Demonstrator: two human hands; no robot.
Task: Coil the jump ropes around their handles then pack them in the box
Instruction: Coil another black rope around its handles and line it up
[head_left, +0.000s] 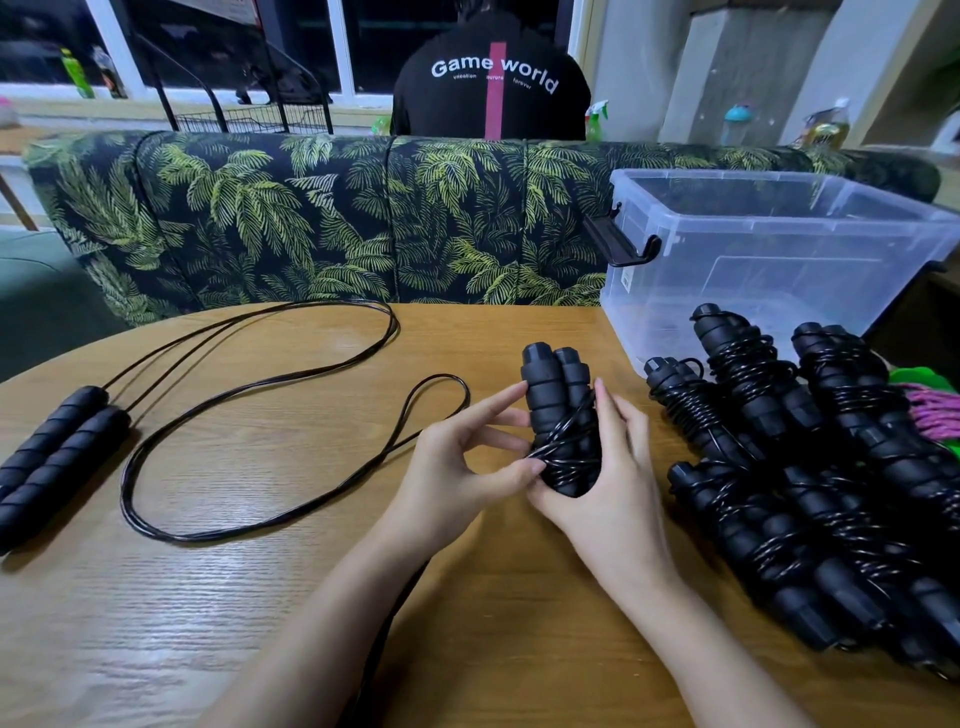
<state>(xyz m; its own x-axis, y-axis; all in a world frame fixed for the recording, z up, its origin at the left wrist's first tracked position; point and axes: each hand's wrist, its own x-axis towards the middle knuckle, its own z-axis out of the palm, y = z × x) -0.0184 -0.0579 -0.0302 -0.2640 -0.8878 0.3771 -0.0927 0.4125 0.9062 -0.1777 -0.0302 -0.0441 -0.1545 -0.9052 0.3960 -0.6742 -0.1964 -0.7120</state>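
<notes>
My right hand (608, 467) grips a pair of black foam handles (556, 384) upright at the table's middle, black cord partly wound round their lower half. My left hand (467, 457) pinches that cord at the wound part, and a loose loop (436, 400) trails off to the left. A second jump rope lies uncoiled on the left, its handles (57, 457) side by side and its cord (249, 395) spread in long loops. Several coiled ropes (789, 467) are piled on the right. The clear plastic box (779, 260) stands open behind that pile.
A wooden table (260, 597) carries everything. Behind it runs a leaf-patterned sofa back (311, 218), and a person in a black shirt (493, 78) sits beyond, facing away. Green and pink items (930, 400) lie at the right edge.
</notes>
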